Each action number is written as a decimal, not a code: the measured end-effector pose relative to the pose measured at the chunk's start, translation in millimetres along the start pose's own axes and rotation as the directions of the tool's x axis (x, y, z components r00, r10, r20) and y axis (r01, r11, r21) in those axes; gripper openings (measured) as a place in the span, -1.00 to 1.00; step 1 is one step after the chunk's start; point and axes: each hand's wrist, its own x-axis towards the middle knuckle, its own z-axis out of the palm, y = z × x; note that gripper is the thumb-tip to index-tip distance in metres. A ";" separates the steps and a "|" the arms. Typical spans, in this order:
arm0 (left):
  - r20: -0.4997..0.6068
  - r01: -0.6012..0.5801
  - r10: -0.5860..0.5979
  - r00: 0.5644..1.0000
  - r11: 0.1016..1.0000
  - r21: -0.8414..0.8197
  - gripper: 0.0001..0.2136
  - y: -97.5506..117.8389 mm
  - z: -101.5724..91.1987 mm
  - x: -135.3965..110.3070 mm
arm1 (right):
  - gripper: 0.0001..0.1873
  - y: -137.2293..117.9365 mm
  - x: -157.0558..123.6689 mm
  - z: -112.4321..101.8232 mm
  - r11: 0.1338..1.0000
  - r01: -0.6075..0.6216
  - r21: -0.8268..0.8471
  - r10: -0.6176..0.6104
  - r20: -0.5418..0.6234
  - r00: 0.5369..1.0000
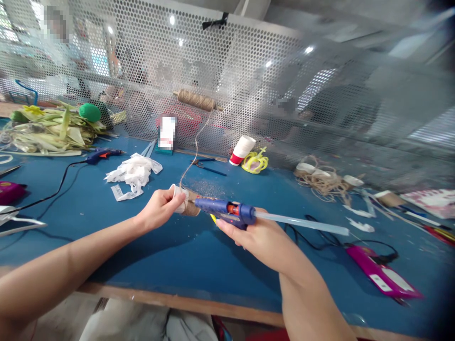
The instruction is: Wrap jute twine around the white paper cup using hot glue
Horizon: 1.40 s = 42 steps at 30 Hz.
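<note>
My left hand (161, 208) is closed around a white paper cup (182, 204) lying on its side, its far part wrapped in brown twine. A strand of twine (196, 147) runs from the cup up to a twine spool (196, 100) at the mesh panel. In my right hand (254, 232) is a blue hot glue gun (223, 210), its nozzle at the wrapped part of the cup; whether it touches I cannot tell. A long clear glue stick (302, 222) sticks out of the gun's back.
On the blue table (220, 265) are crumpled white plastic (133, 171), pliers (208, 166) and a stack of cups (242, 150). Left are corn husks (53, 130) and a second glue gun (101, 155). Right are a twine heap (322, 182) and a magenta power strip (382, 274).
</note>
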 end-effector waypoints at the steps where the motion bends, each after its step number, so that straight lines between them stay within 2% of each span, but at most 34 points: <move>1: 0.003 -0.002 0.002 1.000 1.000 0.000 -0.56 0.2 -0.1 0.0 | -0.76 -0.1 -0.2 -0.1 1.000 0.005 -0.002 -0.005 0.007 1.000; 13: 0.054 -0.079 0.075 0.996 0.993 0.083 -0.59 -1.0 -0.7 -1.7 | -0.74 2.7 1.1 0.2 1.000 -0.001 -0.013 0.001 0.003 1.000; 22: 0.067 -0.227 0.218 0.974 0.955 0.192 -0.62 -1.9 -1.6 -2.5 | -0.72 5.0 4.3 0.7 1.000 0.010 0.002 -0.010 -0.025 1.000; 27: 0.084 -0.255 0.242 0.967 0.939 0.232 -0.64 -1.7 -2.0 -2.2 | -0.71 4.8 5.5 1.8 1.000 0.004 -0.010 -0.005 -0.039 0.999; 37: 0.147 -0.334 0.304 0.941 0.901 0.277 -0.66 3.7 -2.3 -2.8 | -0.69 5.9 9.2 2.0 0.993 -0.100 0.057 0.099 0.022 0.995; 42: 0.130 -0.347 0.323 0.937 0.897 0.274 -0.65 3.5 -2.1 -2.6 | -0.70 6.3 9.9 1.9 0.991 -0.101 0.085 0.099 0.031 0.995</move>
